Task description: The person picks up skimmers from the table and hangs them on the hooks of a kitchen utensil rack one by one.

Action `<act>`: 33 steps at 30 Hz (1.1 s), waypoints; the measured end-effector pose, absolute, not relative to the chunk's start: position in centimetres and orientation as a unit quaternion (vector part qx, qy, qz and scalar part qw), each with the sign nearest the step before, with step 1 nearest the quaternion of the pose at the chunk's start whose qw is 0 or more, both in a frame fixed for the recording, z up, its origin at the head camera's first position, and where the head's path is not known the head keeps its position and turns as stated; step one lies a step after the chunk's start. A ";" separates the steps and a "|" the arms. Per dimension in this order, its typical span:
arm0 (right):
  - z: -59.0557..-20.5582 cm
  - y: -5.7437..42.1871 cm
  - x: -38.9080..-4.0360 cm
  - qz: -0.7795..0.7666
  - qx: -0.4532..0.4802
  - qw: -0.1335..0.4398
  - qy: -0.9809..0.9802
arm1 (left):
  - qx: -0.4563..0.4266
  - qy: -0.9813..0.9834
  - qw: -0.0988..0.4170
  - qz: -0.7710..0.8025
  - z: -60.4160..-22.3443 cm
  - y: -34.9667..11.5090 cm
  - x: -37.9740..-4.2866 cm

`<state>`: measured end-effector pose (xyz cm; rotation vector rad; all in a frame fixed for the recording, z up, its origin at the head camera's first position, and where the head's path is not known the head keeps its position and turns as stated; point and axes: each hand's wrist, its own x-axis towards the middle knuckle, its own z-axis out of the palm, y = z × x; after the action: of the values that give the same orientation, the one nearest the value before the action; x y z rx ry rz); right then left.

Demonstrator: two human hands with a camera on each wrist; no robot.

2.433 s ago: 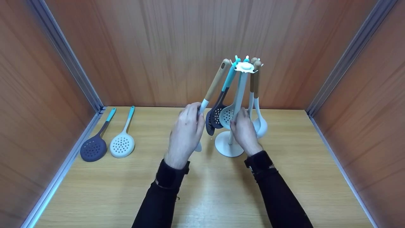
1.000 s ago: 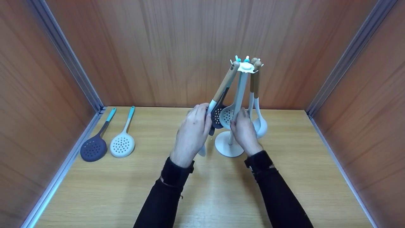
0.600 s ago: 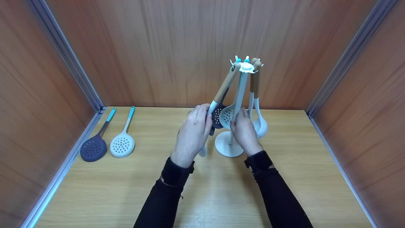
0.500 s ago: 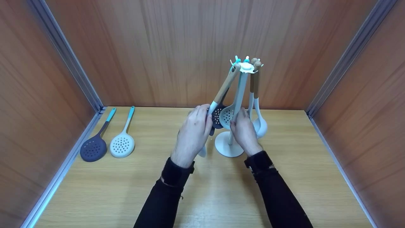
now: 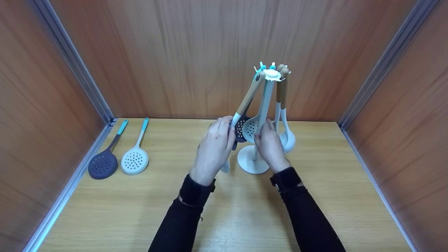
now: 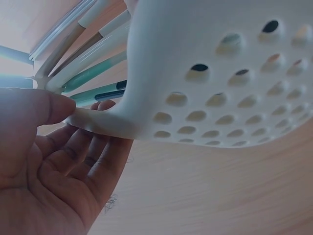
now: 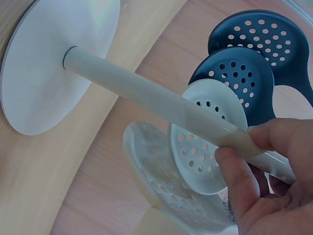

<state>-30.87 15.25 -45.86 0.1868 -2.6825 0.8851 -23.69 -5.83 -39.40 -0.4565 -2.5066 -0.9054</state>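
My left hand [image 5: 214,148] pinches the neck of a white skimmer with a wood-coloured handle [image 5: 250,94]. Its perforated head [image 6: 220,63] fills much of the left wrist view. The skimmer leans right, its handle end overlapping the hooked top [image 5: 271,74] of a white utensil stand in the head view. My right hand [image 5: 271,145] grips that stand's pole [image 7: 146,98] with thumb and fingers. Around the pole hang dark perforated utensils [image 7: 239,73], a white perforated one [image 7: 208,137] and a white ladle [image 5: 287,141] with a wood-coloured handle.
On the table's left lie a dark skimmer [image 5: 103,164] and a white skimmer [image 5: 135,161], both with turquoise handle ends. The stand's round base [image 5: 252,164] rests on the wooden table [image 5: 224,217]. Wood-grain panels [image 5: 175,52] close in the back and sides.
My left hand has moved right with the white skimmer, bringing its handle end from left of the stand to the hooked top. In the last half second it barely shifts. My right hand stays on the pole.
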 end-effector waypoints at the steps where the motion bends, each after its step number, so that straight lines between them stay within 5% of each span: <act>1: -45.9 15.2 -30.9 0.308 0.066 0.155 -0.937 | -0.166 -0.904 0.219 -0.327 -39.5 -5.8 -23.7; 33: -46.2 15.4 -30.9 0.299 0.083 0.173 -0.935 | -0.174 -0.903 0.213 -0.331 -41.4 -5.0 -25.1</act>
<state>-30.86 15.41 -46.16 0.2355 -2.6523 0.8481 -25.11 -5.02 -41.38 -0.4824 -2.5058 -0.9184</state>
